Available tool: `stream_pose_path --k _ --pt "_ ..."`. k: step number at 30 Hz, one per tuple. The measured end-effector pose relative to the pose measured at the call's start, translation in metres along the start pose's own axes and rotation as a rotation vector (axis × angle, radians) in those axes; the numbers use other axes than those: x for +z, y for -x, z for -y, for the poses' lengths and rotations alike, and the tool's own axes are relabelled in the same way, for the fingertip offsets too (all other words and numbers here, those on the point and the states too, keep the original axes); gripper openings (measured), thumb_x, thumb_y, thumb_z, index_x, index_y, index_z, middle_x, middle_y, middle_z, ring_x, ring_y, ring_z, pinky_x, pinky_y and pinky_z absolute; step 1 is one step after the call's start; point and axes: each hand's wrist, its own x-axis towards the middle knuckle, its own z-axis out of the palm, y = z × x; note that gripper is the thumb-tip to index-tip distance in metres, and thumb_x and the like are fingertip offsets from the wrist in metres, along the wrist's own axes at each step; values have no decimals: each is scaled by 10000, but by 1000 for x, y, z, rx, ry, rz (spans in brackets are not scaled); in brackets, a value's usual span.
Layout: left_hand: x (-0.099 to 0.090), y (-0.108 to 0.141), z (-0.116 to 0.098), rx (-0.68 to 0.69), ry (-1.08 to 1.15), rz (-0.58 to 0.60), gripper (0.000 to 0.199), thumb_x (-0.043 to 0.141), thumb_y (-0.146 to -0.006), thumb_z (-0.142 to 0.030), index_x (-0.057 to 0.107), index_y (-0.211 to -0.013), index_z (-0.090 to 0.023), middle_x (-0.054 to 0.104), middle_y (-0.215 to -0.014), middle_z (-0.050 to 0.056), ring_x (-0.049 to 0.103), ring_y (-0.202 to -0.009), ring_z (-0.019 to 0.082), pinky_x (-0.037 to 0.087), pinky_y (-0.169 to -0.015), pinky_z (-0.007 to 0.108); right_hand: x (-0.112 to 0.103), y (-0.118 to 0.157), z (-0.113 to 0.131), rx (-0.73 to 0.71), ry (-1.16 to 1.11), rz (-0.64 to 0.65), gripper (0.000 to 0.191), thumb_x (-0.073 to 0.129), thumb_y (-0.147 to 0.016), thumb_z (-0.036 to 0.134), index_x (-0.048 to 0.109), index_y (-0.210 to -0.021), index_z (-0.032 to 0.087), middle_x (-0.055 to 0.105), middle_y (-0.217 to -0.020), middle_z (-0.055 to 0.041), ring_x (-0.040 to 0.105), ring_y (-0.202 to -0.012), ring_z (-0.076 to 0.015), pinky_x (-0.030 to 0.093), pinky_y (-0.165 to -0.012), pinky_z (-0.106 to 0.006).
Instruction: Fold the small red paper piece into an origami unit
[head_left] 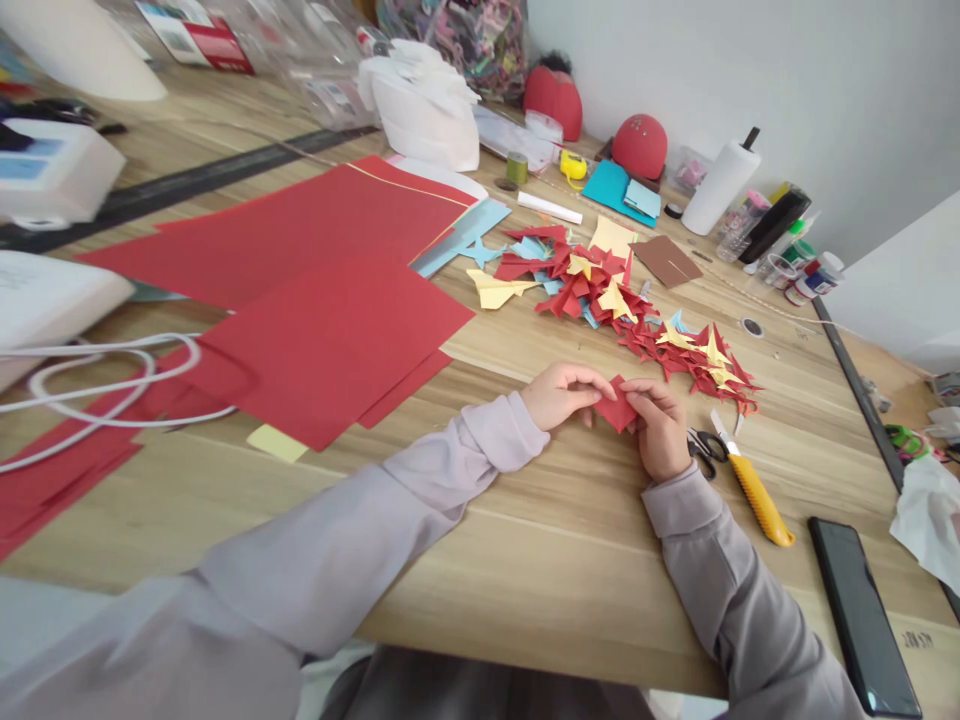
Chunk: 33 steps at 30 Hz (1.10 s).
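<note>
A small folded piece of red paper (616, 405) is pinched between my left hand (562, 395) and my right hand (658, 428), just above the near part of the wooden table (480, 520). Beyond my hands lies a heap of folded paper shapes (592, 285) in red, yellow and light blue. Its nearest points come close to my right hand. By my right wrist rest black-handled scissors (705, 448) and a yellow utility knife (759, 497). Large red paper sheets (322, 340) lie to the left of my left hand.
A black smartphone (862, 620) lies near the right table edge. White cables (97, 385) cross the red sheets at left. A paper towel roll (720, 185), bottles, tape and two red rounded objects (639, 146) stand along the wall.
</note>
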Motion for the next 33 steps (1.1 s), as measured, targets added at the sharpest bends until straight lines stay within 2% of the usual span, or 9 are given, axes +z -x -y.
stream_pose_path --k 3,8,23,27,33 --pt "1 0 -1 -44 45 12 125 689 -634 -212 677 -717 -119 632 -594 14 566 -476 94 483 -525 232 0 0 1 17 -6 -18 92 640 -691 255 668 -755 194 604 -598 27 406 -406 -58 298 -373 -191" --pt "2 1 2 -27 110 -3 257 775 -535 -202 675 -753 -110 671 -663 36 604 -567 111 505 -599 251 -1 0 0 23 -32 16 111 648 -700 264 664 -785 194 600 -597 31 421 -410 -54 311 -383 -188" --pt "3 0 -1 -53 159 -80 252 784 -541 -224 655 -716 -95 659 -591 20 604 -527 110 510 -597 262 1 2 4 22 -11 74 185 669 -709 318 646 -846 196 587 -598 33 455 -450 -65 337 -438 -204" --pt "2 0 0 -51 262 -136 287 790 -538 -261 652 -726 -93 667 -614 29 622 -577 126 516 -599 274 2 3 7 9 6 114 239 683 -698 329 638 -894 200 566 -577 41 463 -463 -71 340 -449 -209" --pt "3 -1 -1 -64 340 -130 351 804 -516 -290 649 -759 -90 675 -632 36 630 -585 131 518 -606 291 1 2 5 18 6 89 244 668 -712 357 634 -887 190 544 -526 47 456 -447 -77 339 -448 -214"
